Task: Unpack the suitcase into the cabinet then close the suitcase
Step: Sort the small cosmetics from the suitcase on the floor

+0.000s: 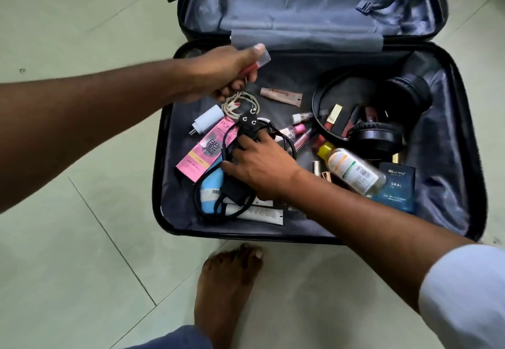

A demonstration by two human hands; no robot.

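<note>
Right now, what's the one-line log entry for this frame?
suitcase: open, still packed | left hand: holds red bottle | right hand: on black charger cable | cabinet: not in view
</note>
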